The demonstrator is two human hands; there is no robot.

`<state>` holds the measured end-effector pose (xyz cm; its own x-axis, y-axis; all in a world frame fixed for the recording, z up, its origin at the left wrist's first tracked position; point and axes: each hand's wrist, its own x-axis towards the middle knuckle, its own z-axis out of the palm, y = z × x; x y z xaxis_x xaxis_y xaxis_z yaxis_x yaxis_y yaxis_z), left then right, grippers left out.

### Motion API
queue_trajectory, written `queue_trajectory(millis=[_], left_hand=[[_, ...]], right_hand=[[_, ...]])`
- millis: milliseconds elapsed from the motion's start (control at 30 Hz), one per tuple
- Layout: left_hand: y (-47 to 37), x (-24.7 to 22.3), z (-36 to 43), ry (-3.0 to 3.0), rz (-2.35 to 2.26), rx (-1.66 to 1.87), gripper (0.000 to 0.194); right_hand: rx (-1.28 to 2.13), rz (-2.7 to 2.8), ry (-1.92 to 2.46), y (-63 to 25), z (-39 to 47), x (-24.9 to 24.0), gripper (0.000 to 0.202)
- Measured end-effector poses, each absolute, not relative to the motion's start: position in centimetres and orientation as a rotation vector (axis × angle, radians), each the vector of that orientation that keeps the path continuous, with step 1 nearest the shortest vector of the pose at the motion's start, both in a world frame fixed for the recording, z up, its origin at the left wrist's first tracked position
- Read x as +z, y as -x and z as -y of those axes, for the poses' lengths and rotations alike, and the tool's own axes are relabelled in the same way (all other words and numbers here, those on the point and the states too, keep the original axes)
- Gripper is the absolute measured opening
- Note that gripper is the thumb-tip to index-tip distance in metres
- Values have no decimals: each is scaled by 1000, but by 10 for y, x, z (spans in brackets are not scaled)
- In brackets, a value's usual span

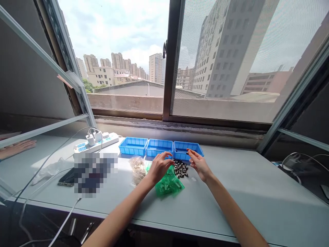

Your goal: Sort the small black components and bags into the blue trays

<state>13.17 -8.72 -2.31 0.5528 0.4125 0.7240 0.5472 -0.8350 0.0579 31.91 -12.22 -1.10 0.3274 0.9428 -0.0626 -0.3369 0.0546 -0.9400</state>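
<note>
My right hand (199, 166) pinches a small dark piece between thumb and fingertips, just in front of the right blue bin (196, 148). The piece is too small to name its kind. To its left, my left hand (160, 168) hovers with curved fingers, a gap between thumb and forefinger and nothing visible in it. Between the hands lies a pile of small black and metallic cylindrical parts (182, 168). Under my left hand rests a green plastic bag (169, 185). Beside it sits a clear bag (137, 168) of light-coloured parts, partly hidden by my left arm.
Two more blue bins, the left one (133, 146) and the middle one (159, 146), stand in the row along the window. A power strip (109, 140), a phone (66, 178) and cables occupy the table's left side. Another person's hand (22, 148) shows at far left, beyond the metal frame (48, 128).
</note>
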Motion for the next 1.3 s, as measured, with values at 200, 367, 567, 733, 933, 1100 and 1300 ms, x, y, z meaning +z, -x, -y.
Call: queue_trajectory(millis=[200, 367, 567, 733, 933, 1100, 1300], left_hand=[[-132, -23, 87, 2555, 822, -1242, 8], [-131, -18, 88, 2525, 860, -1310, 17], [-133, -8, 100, 2554, 767, -1322, 25], [-134, -5, 106, 2581, 763, -1287, 24], [-131, -3, 108, 2648, 733, -1252, 20], [-132, -5, 108, 2669, 783, -1206, 20], [-132, -10, 103, 2713, 828, -1129, 21]], right_hand=[[1099, 612, 1115, -324, 119, -16, 21], [964, 446, 1091, -336, 116, -19, 15], [836, 456, 1131, -348, 113, -27, 22], [739, 564, 1205, -343, 112, -27, 36], [510, 736, 1293, -343, 113, -26, 52], [474, 779, 1371, -343, 115, -27, 57], [347, 817, 1485, -340, 120, -21, 61]])
